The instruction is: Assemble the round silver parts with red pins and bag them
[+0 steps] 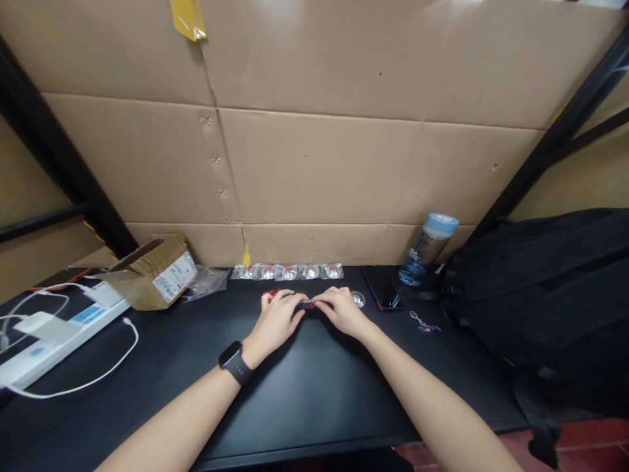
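Between my hands, low over the black table, is a small dark stick-like object [307, 304] with red on its right end. The fingers of my left hand [279, 322], with a black watch on its wrist, close on its left end. My right hand [344, 311] pinches its right end. Something red, like a bundle of cord [271, 292], shows just behind my left fingers, partly hidden. A shiny round disc [358, 299] lies beside my right hand. Behind the hands, several clear packets [289, 272] with silvery round pieces and red marks line the cardboard wall.
An opened cardboard box [150, 272], a plastic bag [206, 282] and a white power strip [63, 331] with cables are on the left. At right are a dark phone [382, 288], a blue-capped bottle [426, 250], a keychain [425, 324] and a large black backpack [545, 295].
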{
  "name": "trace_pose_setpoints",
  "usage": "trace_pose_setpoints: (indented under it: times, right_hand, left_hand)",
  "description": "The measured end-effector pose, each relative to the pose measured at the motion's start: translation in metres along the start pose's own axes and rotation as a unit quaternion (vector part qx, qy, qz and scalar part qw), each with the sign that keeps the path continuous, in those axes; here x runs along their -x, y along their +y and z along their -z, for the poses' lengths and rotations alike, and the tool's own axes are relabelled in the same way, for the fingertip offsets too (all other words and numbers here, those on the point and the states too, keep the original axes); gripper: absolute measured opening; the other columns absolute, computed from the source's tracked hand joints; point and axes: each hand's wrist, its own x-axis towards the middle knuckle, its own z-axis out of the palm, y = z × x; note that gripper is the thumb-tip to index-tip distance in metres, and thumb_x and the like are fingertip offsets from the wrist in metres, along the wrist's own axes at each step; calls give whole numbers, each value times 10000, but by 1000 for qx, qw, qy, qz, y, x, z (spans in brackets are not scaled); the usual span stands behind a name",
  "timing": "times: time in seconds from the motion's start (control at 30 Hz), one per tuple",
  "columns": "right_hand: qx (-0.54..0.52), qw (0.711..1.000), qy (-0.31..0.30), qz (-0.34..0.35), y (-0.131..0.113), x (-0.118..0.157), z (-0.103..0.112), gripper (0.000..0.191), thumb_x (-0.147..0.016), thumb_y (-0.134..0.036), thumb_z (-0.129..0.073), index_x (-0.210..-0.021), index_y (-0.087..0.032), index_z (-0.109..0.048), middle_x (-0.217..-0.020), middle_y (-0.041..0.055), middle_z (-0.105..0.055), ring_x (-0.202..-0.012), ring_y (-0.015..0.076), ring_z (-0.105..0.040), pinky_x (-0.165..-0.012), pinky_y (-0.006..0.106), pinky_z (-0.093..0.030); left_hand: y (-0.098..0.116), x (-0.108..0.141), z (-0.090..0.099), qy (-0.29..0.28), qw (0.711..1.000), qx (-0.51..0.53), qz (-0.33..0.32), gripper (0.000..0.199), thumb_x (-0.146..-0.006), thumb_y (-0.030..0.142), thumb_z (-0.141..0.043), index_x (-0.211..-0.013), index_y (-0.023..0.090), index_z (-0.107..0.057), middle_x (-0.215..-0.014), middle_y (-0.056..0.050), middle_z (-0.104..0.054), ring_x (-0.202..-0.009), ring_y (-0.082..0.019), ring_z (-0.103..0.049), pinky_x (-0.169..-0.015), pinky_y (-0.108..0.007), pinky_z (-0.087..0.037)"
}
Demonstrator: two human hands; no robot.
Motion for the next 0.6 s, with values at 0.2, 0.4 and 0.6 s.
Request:
trace_pose_setpoints:
  times: [0.2, 0.4, 0.6]
  right_hand:
    - [-34, 994, 93, -47, 2, 1, 12, 217, -972, -349, -598, -1150, -256, -681, -903, 9, -762, -809, 172, -683, -905, 345, -408]
    - [-21, 981, 153, -115, 26, 3, 37, 203, -918, -257, -566, -1089, -226, -671, -858, 11, -730, -791, 178, -678, -809, 307, -470]
    - [133, 976, 43, -167, 45, 14, 55, 341, -851, -316, -657, -1182, -236, -686, -1278, 103, -670, -1177, 325, -592, -967, 455, -429]
  left_hand:
    - [-34, -14, 23, 50, 993, 31, 105, 230, -968, 317, -568, -1196, 308, -595, -1009, -10, -761, -1092, -234, -647, -960, -398, -331]
    - [-102, -30, 53, 180, 940, 4, 290, 430, -929, 370, -600, -1327, 257, -484, -1006, -51, -766, -1083, -281, -674, -974, -423, -383]
    - [-100, -25, 48, 167, 937, -193, 238, 455, -945, 378, -556, -1352, 177, -523, -1304, -201, -626, -1229, -393, -525, -963, -497, -373]
